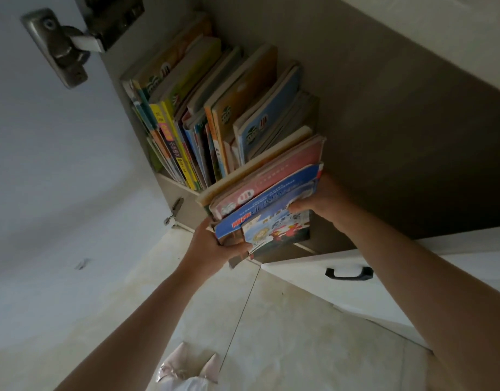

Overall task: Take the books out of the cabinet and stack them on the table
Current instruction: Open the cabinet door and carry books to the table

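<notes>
A row of thin colourful books [215, 108] stands upright inside the open cabinet [384, 108]. At the row's right end a bundle of several books [271, 198], with blue and pink covers, sticks partly out past the shelf edge. My left hand [215, 244] grips the bundle's near lower corner, thumb across the front cover. My right hand [319, 198] holds the bundle's right side, fingers wrapped over the cover edge. No table is in view.
The open cabinet door [45, 165] with its metal hinge [59, 49] stands at the left. A white drawer front with a black handle [349, 273] lies at the lower right. Pale floor tiles [271, 334] and my light shoe [186, 365] are below.
</notes>
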{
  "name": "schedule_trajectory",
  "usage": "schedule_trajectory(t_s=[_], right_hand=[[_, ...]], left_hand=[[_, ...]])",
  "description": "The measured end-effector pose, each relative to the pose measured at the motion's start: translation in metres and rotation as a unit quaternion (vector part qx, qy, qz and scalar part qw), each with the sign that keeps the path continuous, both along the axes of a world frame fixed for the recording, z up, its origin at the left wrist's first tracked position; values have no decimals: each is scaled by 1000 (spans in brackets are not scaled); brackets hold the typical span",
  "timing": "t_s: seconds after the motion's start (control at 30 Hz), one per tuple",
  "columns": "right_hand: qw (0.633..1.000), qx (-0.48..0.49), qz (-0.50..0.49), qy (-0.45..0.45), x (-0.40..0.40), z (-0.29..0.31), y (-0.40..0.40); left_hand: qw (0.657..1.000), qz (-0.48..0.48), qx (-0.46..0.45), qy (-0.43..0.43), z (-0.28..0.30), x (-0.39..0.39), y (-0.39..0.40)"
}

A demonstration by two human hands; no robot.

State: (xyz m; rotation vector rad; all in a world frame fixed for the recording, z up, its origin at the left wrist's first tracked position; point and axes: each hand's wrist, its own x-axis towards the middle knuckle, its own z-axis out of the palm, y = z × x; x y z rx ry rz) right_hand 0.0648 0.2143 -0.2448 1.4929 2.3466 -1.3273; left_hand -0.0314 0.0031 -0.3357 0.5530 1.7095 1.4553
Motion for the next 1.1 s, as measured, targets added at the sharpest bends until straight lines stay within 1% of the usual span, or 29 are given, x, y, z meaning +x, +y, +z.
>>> schedule_trajectory(t_s=[0.1,0.17,0.23,0.33,0.43,0.53,0.67,0.8,0.93,1.0,1.1], right_hand=[[999,10,-26,37,4,-9,-12],[995,15,-59,74,12,-11,-22],[993,14,-76,93,20,-11,-30],[992,-17,-70,105,35,-7,-47],[992,-38,-61,105,46,9,-66],[990,-49,-46,123,51,40,-89],[981,-94,-29,170,58,82,-127],[970,-101,2,221,63,126,-172],[969,-107,52,215,69,162,-217],[968,-117,64,211,72,172,-241],[968,-113,83,207,73,186,-274]], left_hand=[[997,71,-2,-6,-4,3,0],[997,80,-5,-4,-2,1,-1],[999,51,-2,7,1,-5,-2],[1000,-12,-12,16,13,-14,-13],[999,-45,-3,-31,36,-21,-29],[997,-42,17,-59,70,-21,-56],[986,28,53,-155,115,-10,-103],[968,93,46,-228,155,5,-149],[956,147,52,-249,196,26,-207],[952,188,25,-241,213,39,-237],[931,258,-10,-259,231,55,-276]])
